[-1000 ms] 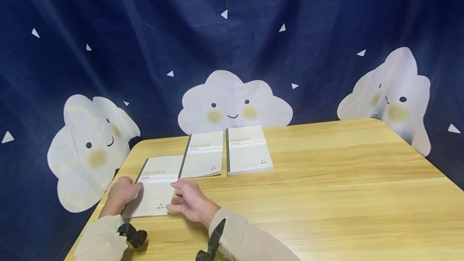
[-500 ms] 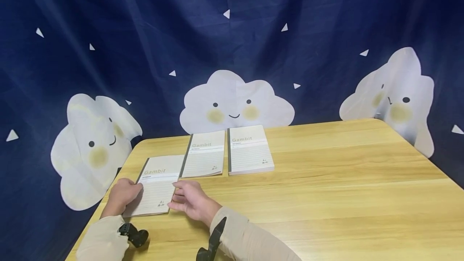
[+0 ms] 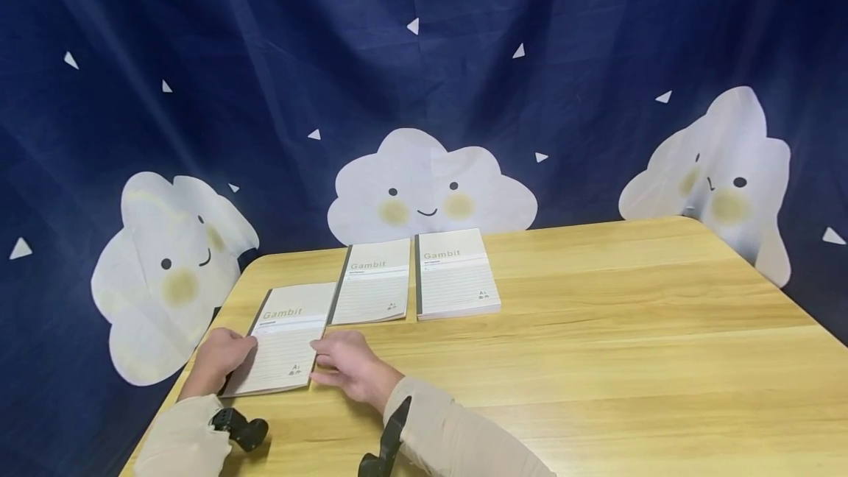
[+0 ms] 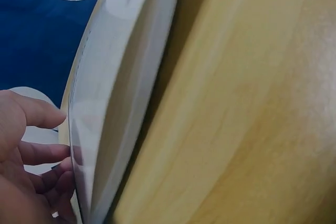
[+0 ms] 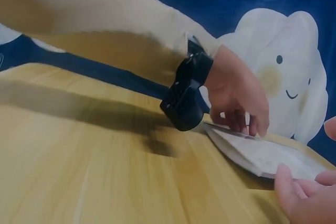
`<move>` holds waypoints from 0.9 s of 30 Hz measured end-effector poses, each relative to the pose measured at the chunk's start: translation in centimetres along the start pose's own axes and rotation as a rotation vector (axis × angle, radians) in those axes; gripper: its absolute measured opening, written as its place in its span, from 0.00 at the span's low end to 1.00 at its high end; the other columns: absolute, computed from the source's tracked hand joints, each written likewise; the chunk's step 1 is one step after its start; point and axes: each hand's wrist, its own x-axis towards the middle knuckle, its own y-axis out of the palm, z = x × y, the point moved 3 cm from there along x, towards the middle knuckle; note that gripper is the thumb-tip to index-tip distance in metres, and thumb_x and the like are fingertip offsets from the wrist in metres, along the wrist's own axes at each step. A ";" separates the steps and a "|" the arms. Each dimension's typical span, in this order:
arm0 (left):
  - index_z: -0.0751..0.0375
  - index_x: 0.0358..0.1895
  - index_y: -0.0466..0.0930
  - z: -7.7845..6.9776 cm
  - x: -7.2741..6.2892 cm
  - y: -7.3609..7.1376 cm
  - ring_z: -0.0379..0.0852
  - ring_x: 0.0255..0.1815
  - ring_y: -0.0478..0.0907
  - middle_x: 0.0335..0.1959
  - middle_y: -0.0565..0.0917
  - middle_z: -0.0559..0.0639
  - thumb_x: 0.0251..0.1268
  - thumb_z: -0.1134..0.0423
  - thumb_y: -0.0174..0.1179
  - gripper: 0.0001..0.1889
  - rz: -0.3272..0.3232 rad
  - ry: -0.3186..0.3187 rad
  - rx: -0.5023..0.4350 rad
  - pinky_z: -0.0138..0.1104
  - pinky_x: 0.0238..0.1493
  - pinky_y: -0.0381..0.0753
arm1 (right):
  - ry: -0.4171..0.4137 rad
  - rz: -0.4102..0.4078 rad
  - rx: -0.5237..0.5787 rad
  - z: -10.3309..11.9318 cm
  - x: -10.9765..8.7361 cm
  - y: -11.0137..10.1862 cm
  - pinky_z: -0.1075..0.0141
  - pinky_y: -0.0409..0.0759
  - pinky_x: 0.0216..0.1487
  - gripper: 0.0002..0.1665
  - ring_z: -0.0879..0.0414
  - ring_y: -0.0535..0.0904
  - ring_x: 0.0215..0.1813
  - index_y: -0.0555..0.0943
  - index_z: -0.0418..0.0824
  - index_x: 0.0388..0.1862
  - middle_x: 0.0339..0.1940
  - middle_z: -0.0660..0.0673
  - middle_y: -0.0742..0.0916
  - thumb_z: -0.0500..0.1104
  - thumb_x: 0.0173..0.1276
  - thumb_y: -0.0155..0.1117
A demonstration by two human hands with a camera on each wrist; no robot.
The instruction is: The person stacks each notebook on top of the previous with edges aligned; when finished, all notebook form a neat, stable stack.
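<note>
A pale notebook [image 3: 291,330] printed "Gambit", with a dark spine, lies at the table's left side. My left hand [image 3: 222,359] holds its spine edge near the front corner, fingers curled at the spine. In the left wrist view my left hand's fingertips meet the spine, and the notebook's [image 4: 105,93] pages fan apart along the near edge. My right hand [image 3: 351,365] is at the opposite edge, thumb and fingers apart and fingertips touching that side. The right wrist view shows both my left hand [image 5: 239,95] and right hand [image 5: 310,198] beside the bowed notebook [image 5: 262,156].
Two similar notebooks lie farther back: a thin one [image 3: 372,282] close to the held notebook's far corner, and a thicker one [image 3: 457,274] to its right. The wooden table [image 3: 629,344] stretches right. A dark blue curtain [image 3: 570,35] with clouds hangs behind the table.
My right hand's fingers have shifted slightly along the notebook's right edge. My left hand has moved a little to the left at the spine, and the notebook is almost in the same place.
</note>
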 end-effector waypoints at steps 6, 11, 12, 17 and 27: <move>0.83 0.51 0.72 0.5 0.4 -0.2 0.57 0.40 0.76 0.43 0.77 0.72 0.66 0.63 0.47 0.22 -0.009 0.027 -0.062 0.36 0.30 0.77 | -0.069 -0.028 -0.097 -0.4 0.5 -0.4 0.57 0.82 0.49 0.28 0.46 0.79 0.50 0.68 0.23 0.59 0.48 0.38 0.81 0.33 0.61 0.61; 0.84 0.55 0.68 1.8 0.6 -0.4 0.49 0.35 0.77 0.43 0.78 0.70 0.69 0.63 0.46 0.22 0.037 0.086 -0.155 0.34 0.30 0.77 | -0.100 -0.048 -0.133 -0.2 0.6 -0.6 0.60 0.81 0.52 0.26 0.51 0.80 0.47 0.69 0.23 0.58 0.45 0.40 0.80 0.31 0.61 0.59; 0.83 0.56 0.68 2.0 0.5 -0.5 0.46 0.34 0.76 0.42 0.78 0.69 0.69 0.63 0.46 0.23 0.047 0.095 -0.162 0.33 0.30 0.76 | -0.104 -0.054 -0.143 -0.1 0.6 -0.7 0.60 0.81 0.51 0.25 0.51 0.80 0.45 0.70 0.23 0.58 0.43 0.40 0.80 0.30 0.61 0.59; 0.84 0.61 0.61 2.5 0.1 -0.5 0.38 0.30 0.76 0.33 0.81 0.50 0.71 0.63 0.46 0.25 0.118 0.090 -0.299 0.31 0.29 0.78 | -0.139 -0.096 -0.207 -0.2 0.7 -0.7 0.63 0.82 0.47 0.24 0.54 0.80 0.41 0.73 0.24 0.54 0.40 0.41 0.81 0.28 0.57 0.59; 0.78 0.61 0.61 3.1 -0.5 0.0 0.36 0.31 0.79 0.29 0.81 0.40 0.69 0.68 0.50 0.23 0.206 0.032 -0.677 0.31 0.32 0.81 | -0.263 -0.129 -0.356 -0.1 0.4 -0.7 0.70 0.81 0.40 0.21 0.60 0.79 0.36 0.80 0.31 0.49 0.36 0.45 0.86 0.28 0.53 0.63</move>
